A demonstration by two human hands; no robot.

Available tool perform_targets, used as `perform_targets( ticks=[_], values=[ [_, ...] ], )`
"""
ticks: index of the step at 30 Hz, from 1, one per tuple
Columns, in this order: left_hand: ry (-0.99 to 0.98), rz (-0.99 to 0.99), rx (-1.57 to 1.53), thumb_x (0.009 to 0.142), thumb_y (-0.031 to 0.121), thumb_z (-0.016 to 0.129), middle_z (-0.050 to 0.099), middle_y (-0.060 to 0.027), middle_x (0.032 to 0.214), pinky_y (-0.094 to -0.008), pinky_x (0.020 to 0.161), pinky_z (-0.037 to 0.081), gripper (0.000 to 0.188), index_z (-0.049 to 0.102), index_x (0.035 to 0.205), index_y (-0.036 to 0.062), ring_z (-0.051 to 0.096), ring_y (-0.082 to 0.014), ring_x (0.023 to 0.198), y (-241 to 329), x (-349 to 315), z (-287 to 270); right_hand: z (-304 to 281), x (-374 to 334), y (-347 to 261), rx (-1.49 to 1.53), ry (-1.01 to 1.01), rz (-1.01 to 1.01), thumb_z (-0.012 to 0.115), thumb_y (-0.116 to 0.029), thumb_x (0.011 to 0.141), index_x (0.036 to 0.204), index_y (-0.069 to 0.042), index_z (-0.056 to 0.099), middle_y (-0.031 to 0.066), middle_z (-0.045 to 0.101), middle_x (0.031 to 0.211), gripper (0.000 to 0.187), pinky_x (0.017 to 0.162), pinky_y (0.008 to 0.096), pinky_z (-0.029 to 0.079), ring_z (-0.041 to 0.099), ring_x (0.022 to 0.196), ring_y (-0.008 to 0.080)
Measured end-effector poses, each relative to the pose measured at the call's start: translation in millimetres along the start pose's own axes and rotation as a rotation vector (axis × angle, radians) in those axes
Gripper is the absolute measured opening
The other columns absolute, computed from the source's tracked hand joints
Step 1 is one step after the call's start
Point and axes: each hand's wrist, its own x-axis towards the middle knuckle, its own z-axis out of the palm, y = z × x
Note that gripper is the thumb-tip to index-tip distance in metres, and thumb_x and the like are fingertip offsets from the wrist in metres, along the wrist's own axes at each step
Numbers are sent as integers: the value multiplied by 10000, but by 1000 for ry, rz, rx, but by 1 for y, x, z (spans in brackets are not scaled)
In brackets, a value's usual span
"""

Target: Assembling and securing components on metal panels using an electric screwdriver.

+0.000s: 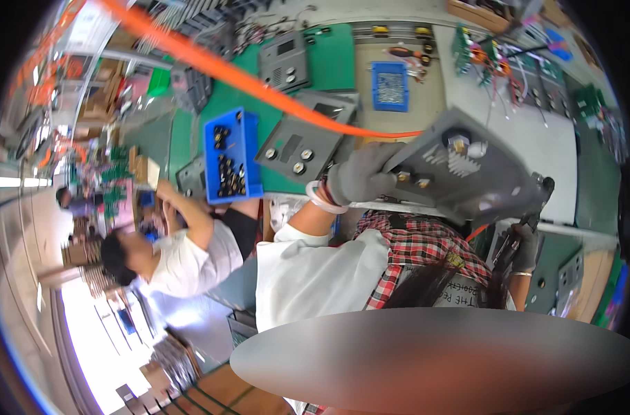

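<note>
My left hand (362,176), in a grey glove, grips the edge of a grey panel housing (488,173). The housing is tilted up in front of me, with brass-coloured round fittings and slotted vents on its face. Low on the right, my right hand (527,247), also gloved, is closed around a dark hand tool (506,249) whose exact kind I cannot make out. That tool is close to the housing's lower right corner. Left of my left hand, another grey panel (308,135) with round fittings lies on the bench, beside a blue bin (249,152) of small black-and-brass parts.
An orange hose (260,90) crosses above the bench. Farther back are a blue tray (390,86) of small metal pieces, a grey housing (284,61) and a screwdriver (405,52). Circuit boards with wires (491,55) stand at the far right. A co-worker (183,256) sits at left.
</note>
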Motion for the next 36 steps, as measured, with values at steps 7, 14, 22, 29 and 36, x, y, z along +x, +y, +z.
perform_targets(
  ticks=[7, 14, 22, 29, 36],
  values=[
    [288, -477, 154, 638, 77, 535, 614, -168, 804, -349, 636, 469, 371, 590, 992, -21, 591, -312, 679, 72, -130, -41, 33, 76, 9, -82, -298, 89, 579, -84, 717, 910, -58, 509, 89, 565, 718, 207, 601, 377, 548, 578, 599, 203],
    [1240, -641, -339, 642, 64, 447, 605, -113, 972, -276, 765, 497, 464, 527, 1083, -57, 595, -185, 854, 92, -225, -65, 75, 76, 20, -142, -477, 169, 582, -132, 722, 881, -30, 498, 94, 560, 701, 206, 570, 379, 533, 582, 584, 212],
    [1212, -85, -1145, 855, 137, 521, 564, -199, 1134, -410, 970, 406, 312, 499, 1112, -38, 538, -312, 1058, -119, -144, -182, 107, 7, 17, -338, -343, -45, 552, -80, 687, 886, -35, 478, 56, 522, 682, 217, 532, 330, 510, 544, 523, 183],
    [1218, -193, -1525, 890, 187, 538, 574, -144, 1112, -473, 863, 463, 295, 495, 1134, 28, 553, -290, 1040, -280, -6, -232, 150, -64, 48, -423, -108, -137, 546, -67, 648, 928, -37, 535, 11, 513, 682, 282, 501, 262, 429, 506, 578, 114],
    [1200, -296, -1407, 900, 208, 518, 516, -107, 1201, -465, 884, 472, 395, 424, 1247, 43, 507, -263, 1103, -343, 46, -194, 188, -138, 54, -568, -32, -194, 533, -70, 627, 949, -26, 540, 3, 503, 681, 325, 501, 257, 423, 497, 582, 108]
  ],
)
